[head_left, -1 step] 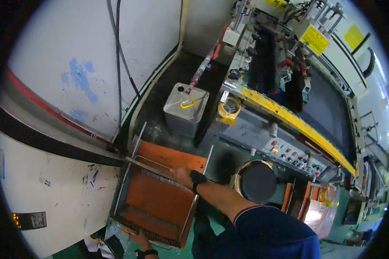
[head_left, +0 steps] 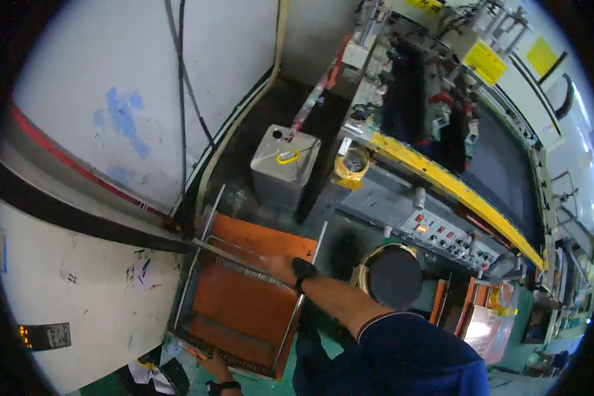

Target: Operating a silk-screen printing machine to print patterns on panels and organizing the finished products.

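At seven o'clock from centre, an orange-panelled metal rack (head_left: 241,307) is resting. The right hand (head_left: 280,269) is gripping its twelve-o'clock crossbar (head_left: 218,252); the left hand (head_left: 215,365) is touching its seven-o'clock edge (head_left: 254,373), its closure impossible to tell. The rack is looking stiff and moderately heavy, its bare side rail (head_left: 320,239) probably offering sounder hold than the comb-like rows (head_left: 244,268).

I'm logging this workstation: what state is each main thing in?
Orange-panelled grey metal rack: touched at its far and near sides
Bare-handed right grip: on the rack's far side, closure unclear
Bare-handed left grip: on its near side, closure unclear
Square silver metal can: upright, capping unclear
Grey rectangular control panel: at least one light lit
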Motion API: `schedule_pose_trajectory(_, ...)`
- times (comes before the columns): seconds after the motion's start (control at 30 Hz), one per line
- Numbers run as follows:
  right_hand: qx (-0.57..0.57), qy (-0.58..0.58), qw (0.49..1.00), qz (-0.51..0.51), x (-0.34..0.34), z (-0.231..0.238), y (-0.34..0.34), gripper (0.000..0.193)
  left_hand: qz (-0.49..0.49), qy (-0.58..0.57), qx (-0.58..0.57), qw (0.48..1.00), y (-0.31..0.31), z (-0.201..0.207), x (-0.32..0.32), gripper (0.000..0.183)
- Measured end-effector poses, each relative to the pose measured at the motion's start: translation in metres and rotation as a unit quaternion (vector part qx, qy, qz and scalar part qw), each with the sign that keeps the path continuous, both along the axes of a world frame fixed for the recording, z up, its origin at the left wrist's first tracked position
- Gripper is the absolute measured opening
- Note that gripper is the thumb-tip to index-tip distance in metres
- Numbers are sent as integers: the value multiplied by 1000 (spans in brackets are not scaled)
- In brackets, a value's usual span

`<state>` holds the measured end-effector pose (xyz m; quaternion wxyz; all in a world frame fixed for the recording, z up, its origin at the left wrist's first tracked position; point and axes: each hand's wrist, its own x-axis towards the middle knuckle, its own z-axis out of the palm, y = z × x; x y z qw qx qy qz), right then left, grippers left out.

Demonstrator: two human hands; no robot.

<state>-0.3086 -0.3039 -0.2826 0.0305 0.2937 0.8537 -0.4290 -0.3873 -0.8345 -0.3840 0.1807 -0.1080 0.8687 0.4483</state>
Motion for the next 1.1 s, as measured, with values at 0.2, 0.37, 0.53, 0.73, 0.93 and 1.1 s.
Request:
schedule_pose_trajectory(0.2, 42, -96, 993, -53, 8, 9, 25, 41, -169, 230, -58, 957, 122, 95, 5, 80)
schedule_pose_trajectory(0.37, 192, 195, 960, -56, 38, 63, 1, 28, -136, 253, -228, 930, 168, 154, -34, 65)
schedule_pose_trajectory(0.53, -127, -68, 976, 164, 157, 21, -54, 36, -278, 342, -85, 894, 269, 134, -96, 39)
schedule_pose_trajectory(0.73, -285, -176, 942, -8, 166, -24, -130, 67, -349, 123, 139, 918, 255, 90, -175, 36)
schedule_pose_trajectory(0.93, -306, -60, 950, 33, 175, -64, -118, 48, -241, -74, 153, 955, 299, 114, -195, 37)
schedule_pose_trajectory(1.1, -257, -70, 957, 112, 167, -68, -132, 29, -533, 310, -134, 776, 342, 209, -141, 32)
